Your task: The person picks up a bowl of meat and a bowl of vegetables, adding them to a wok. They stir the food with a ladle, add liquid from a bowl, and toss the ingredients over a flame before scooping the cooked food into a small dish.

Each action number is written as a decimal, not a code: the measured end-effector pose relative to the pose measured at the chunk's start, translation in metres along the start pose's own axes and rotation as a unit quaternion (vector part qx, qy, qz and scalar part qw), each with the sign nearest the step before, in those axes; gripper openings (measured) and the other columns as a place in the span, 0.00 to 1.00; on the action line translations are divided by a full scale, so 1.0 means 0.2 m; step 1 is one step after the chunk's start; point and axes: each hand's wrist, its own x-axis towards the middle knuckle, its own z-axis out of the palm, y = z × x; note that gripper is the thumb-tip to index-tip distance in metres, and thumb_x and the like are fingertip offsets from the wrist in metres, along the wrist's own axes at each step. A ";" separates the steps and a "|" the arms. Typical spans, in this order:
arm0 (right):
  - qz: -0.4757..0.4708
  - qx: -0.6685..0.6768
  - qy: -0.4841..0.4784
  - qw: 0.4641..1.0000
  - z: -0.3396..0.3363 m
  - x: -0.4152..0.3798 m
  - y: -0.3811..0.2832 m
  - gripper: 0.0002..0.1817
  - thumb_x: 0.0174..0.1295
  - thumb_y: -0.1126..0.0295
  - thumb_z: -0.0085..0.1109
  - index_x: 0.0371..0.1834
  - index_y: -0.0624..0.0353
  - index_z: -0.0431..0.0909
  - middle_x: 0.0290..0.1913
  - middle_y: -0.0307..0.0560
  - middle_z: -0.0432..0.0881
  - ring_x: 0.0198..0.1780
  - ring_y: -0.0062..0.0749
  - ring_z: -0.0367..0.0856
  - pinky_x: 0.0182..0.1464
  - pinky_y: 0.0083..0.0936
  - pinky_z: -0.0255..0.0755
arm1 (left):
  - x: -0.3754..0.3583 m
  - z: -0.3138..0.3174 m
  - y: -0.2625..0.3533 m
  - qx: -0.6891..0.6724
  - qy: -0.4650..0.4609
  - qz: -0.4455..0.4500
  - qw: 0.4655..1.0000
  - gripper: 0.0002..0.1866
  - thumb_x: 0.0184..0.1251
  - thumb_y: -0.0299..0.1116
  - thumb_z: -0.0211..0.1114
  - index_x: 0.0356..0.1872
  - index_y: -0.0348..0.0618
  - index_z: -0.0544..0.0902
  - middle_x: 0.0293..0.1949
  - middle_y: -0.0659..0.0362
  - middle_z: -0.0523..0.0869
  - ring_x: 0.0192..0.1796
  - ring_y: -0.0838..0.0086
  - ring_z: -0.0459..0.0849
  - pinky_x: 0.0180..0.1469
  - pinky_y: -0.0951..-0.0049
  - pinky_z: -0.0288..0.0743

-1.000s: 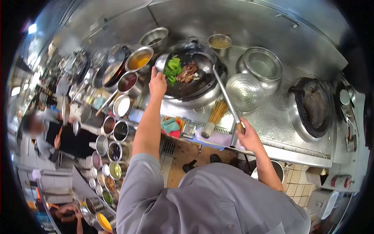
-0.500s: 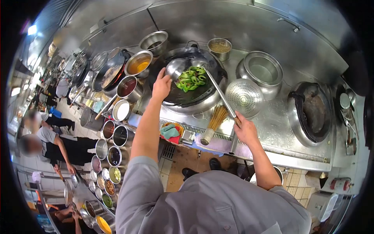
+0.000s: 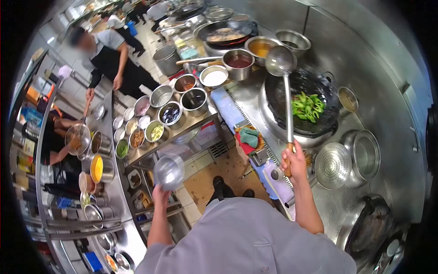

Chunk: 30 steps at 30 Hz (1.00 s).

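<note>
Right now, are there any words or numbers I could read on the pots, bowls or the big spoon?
No readable words or numbers anywhere.
Wok: no writing shows.
Ladle in the right hand: bare metal.
Steel bowl in the left hand: plain.
Sauce pots on the counter: no labels.
Boxes on the far-left shelves: too blurred to read.

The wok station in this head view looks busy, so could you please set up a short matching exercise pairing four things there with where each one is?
Things:
1. ladle
2. small steel bowl
3. green peppers
4. perforated strainer

Places:
A. inside the black wok
B. held by the left hand
C. resting on the counter beside a steel pot
D. gripped at its wooden handle by the right hand

Pairs: 1-D, 2-B, 3-A, 4-C
</note>
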 end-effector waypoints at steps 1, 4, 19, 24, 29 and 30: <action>0.030 0.009 -0.049 0.998 0.08 0.04 0.00 0.32 0.65 0.73 0.47 0.70 0.47 0.45 0.26 0.40 0.67 0.17 0.19 0.64 0.18 0.18 0.62 | -0.17 -0.25 -0.05 -0.045 0.084 0.051 0.994 0.16 0.57 0.36 0.56 0.47 0.45 0.76 0.41 0.60 0.81 0.41 0.70 0.80 0.39 0.69 0.75; 0.071 -0.062 -0.131 0.987 0.26 0.23 0.03 0.34 0.64 0.73 0.48 0.71 0.50 0.45 0.26 0.40 0.68 0.17 0.19 0.64 0.18 0.18 0.62 | -0.56 -0.96 -0.24 -0.123 0.336 0.162 0.920 0.12 0.60 0.36 0.52 0.39 0.38 0.75 0.33 0.59 0.78 0.29 0.74 0.75 0.28 0.76 0.72; -0.062 -0.549 -0.191 0.811 1.14 1.13 0.59 0.28 0.59 0.66 0.52 0.61 0.69 0.62 0.48 0.63 0.75 0.46 0.48 0.75 0.49 0.34 0.69 | -0.22 -0.96 -0.16 -0.200 0.246 0.090 0.944 0.37 0.61 0.64 0.50 0.62 0.45 0.65 0.56 0.55 0.75 0.45 0.70 0.79 0.44 0.72 0.76; -0.052 -0.577 -0.183 0.794 1.24 1.20 0.58 0.28 0.59 0.66 0.51 0.62 0.71 0.61 0.52 0.66 0.74 0.52 0.52 0.75 0.54 0.36 0.69 | 0.30 -0.47 -0.18 0.104 0.116 -0.136 0.978 0.27 0.64 0.54 0.55 0.56 0.45 0.73 0.51 0.57 0.79 0.39 0.73 0.82 0.35 0.74 0.74; 0.145 -0.427 -0.178 0.875 1.40 1.13 0.38 0.23 0.65 0.70 0.47 0.63 0.61 0.58 0.25 0.38 0.70 0.17 0.21 0.66 0.16 0.19 0.62 | 0.77 -0.03 -0.25 0.341 -0.075 -0.143 0.926 0.17 0.65 0.42 0.57 0.50 0.42 0.76 0.38 0.58 0.84 0.32 0.75 0.82 0.28 0.74 0.72; 0.225 -0.276 -0.171 0.919 1.40 1.13 0.37 0.18 0.65 0.70 0.47 0.57 0.59 0.61 0.25 0.39 0.70 0.17 0.19 0.65 0.16 0.18 0.62 | 0.85 0.07 -0.27 0.318 -0.119 -0.147 0.929 0.16 0.66 0.41 0.56 0.48 0.42 0.77 0.35 0.59 0.84 0.32 0.76 0.81 0.28 0.72 0.73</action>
